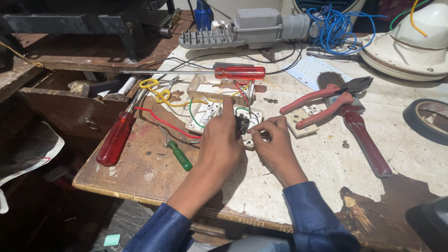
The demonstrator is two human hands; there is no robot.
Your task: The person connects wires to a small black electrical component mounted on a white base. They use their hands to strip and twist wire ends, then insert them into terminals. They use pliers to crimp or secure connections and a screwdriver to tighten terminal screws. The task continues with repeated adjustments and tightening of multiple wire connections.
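My left hand rests over a white switch plate on the worn workbench, its fingers pressing on a small black part wired into the plate. My right hand pinches the same plate's right edge from the other side. Red, green and yellow wires run out of the plate. An open white electrical box lies just behind it. A small green screwdriver lies left of my left hand.
Two red-handled screwdrivers, red pliers, a paintbrush and a second white plate lie about. Tape roll at right, blue wire bundle, grey lamp housing and white fan body behind. An open drawer sits at left.
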